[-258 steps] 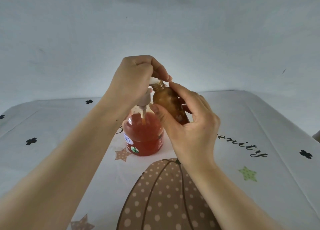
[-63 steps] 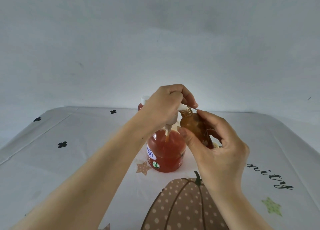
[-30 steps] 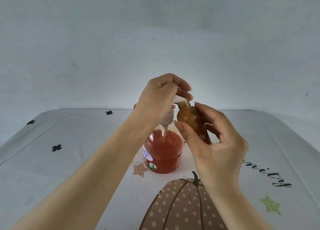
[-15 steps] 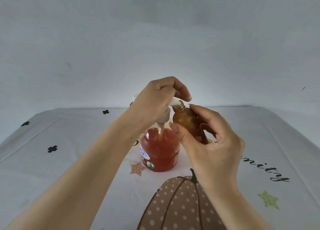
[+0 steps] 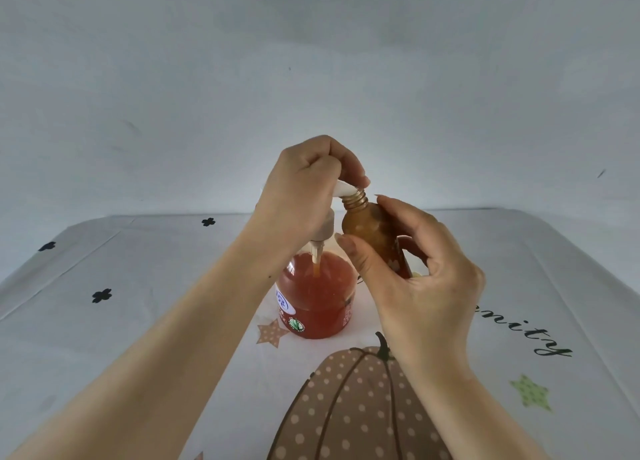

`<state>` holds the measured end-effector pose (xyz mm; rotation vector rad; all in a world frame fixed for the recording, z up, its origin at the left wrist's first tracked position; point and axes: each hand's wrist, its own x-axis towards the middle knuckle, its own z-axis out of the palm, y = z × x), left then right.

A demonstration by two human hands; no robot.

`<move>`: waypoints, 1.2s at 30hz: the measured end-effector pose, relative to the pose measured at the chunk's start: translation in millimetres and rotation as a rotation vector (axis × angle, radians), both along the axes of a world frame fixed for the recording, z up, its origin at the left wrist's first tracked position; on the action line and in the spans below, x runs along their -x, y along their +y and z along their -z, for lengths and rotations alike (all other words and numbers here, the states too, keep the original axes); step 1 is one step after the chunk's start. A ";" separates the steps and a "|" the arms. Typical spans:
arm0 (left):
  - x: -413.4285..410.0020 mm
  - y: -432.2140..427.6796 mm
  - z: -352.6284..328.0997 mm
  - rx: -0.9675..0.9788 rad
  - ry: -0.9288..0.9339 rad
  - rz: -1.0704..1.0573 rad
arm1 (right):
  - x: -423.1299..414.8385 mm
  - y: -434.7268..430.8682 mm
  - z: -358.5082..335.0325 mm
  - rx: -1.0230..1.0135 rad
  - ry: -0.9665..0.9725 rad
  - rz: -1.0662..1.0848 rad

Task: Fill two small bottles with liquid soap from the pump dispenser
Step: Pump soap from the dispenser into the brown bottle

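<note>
gripping the pump head point(image 5: 343, 188), left hand point(image 5: 304, 185) has risen; right hand point(image 5: 415, 286) holds the tilted small bottle point(image 5: 367, 231).

Open cloth point(image 5: 138, 286) lies to the left and right, so a hand can pass there. In the middle the pump bottle point(image 5: 317, 303) stands in the way. The left hand point(image 5: 304, 189) and right hand point(image 5: 426, 286) crowd its top, with the small bottle point(image 5: 363, 231) between them.

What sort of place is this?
Likely someone's home: a printed tablecloth with a polka-dot pumpkin, a plain wall behind, and a household pump dispenser of orange soap with a small bottle held at its spout.
</note>
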<state>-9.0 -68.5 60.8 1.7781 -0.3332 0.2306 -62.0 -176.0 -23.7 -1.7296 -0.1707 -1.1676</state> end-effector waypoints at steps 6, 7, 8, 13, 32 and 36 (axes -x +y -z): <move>0.8 -0.3 0.5 0.080 -0.008 -0.018 | -0.4 -0.4 0.1 -0.002 0.006 -0.007; 0.6 -0.5 1.0 0.077 -0.007 -0.015 | -0.3 -0.5 -0.2 -0.006 0.009 -0.010; 0.2 -0.1 1.5 0.076 -0.004 -0.010 | -0.3 -0.1 -0.6 -0.011 0.010 -0.012; -1.5 2.0 2.8 0.082 0.024 0.020 | -0.5 1.1 -1.4 -0.019 0.023 -0.022; 0.7 3.4 -0.7 -0.018 0.056 0.083 | 0.6 1.3 -0.3 -0.008 0.038 -0.028; -0.1 2.4 0.4 -0.092 0.030 0.069 | 1.8 2.3 0.7 -0.004 0.027 -0.025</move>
